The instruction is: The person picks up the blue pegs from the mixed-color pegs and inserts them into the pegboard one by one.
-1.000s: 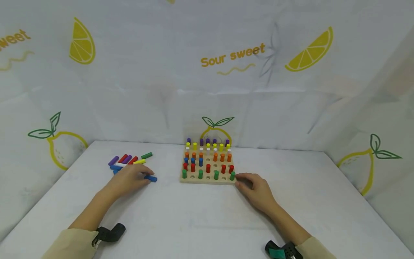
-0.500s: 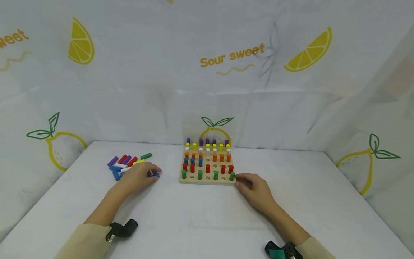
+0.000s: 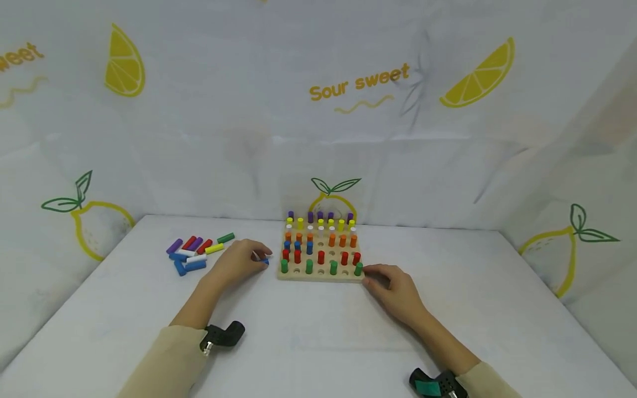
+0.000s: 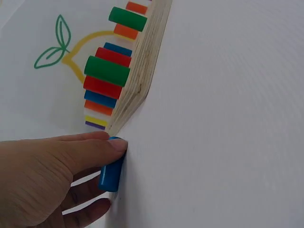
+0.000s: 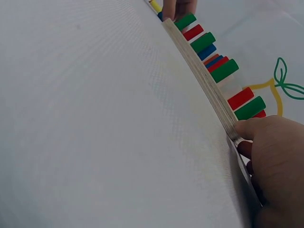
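Head view: two forearms in beige sleeves (image 3: 161, 365) reach forward over a white desk (image 3: 308, 337). The left hand (image 3: 240, 260) arches just beside the left side of a wooden pegboard (image 3: 298, 278); its grip pinches a blue peg (image 4: 111, 175) between thumb and index finger, the other fingers bent loosely below. The right hand (image 3: 395, 293) has thumb and fingers curled about the board's near right corner. The peg is a smooth, glossy cylinder, and the board's edge shows layered, plywood-like grain. Green pegs (image 3: 309, 267) stand upright along the front row, with round holes between them. Loose pegs (image 3: 196, 265) in several colours lie left of the left hand. From above, fingers hide most of the held peg; the right wrist view cuts off the left hand, and the back rows overlap, hard to make out.
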The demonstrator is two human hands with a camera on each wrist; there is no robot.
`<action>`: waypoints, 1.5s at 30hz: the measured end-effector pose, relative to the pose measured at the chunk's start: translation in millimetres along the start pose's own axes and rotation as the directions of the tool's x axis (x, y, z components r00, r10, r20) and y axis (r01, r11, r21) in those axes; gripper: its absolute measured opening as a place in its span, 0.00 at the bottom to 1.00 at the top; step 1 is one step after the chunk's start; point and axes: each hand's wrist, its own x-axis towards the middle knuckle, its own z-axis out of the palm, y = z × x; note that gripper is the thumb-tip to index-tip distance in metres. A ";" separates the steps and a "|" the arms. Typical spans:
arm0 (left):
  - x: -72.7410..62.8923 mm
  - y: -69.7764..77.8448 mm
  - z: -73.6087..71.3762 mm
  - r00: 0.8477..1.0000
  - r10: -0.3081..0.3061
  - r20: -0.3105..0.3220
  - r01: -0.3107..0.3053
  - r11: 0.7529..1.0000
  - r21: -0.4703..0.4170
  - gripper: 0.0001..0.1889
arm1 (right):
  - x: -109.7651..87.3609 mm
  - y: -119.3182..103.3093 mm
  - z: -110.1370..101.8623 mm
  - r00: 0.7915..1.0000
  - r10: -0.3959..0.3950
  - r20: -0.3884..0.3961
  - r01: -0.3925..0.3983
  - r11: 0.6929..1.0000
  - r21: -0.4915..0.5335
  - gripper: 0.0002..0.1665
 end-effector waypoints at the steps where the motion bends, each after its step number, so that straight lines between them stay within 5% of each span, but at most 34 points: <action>1: 2.4 2.0 0.2 1.000 -0.005 0.007 0.005 1.000 -0.003 0.14 | 0.3 0.3 0.1 1.000 -0.002 0.001 0.002 1.000 0.004 0.18; 11: 5.7 7.3 -7.1 0.991 -0.112 0.067 0.117 0.991 -0.069 0.15 | -1.2 1.4 2.3 1.000 -0.006 0.003 0.006 1.000 0.005 0.17; 25: 12.2 13.1 -4.9 0.996 -0.055 0.075 0.054 0.998 0.016 0.10 | -1.3 2.7 -0.5 0.999 -0.036 -0.015 0.036 0.999 0.008 0.17; 35: 12.9 21.2 -9.1 0.999 0.004 -0.037 -0.005 1.000 -0.028 0.13 | -1.6 1.9 0.1 1.000 -0.010 -0.008 0.010 1.000 0.021 0.17; 45: 18.2 47.7 -12.2 0.989 0.056 -0.134 -0.072 0.991 -0.117 0.17 | -0.4 3.1 -1.1 1.000 0.009 0.003 -0.009 0.999 0.035 0.17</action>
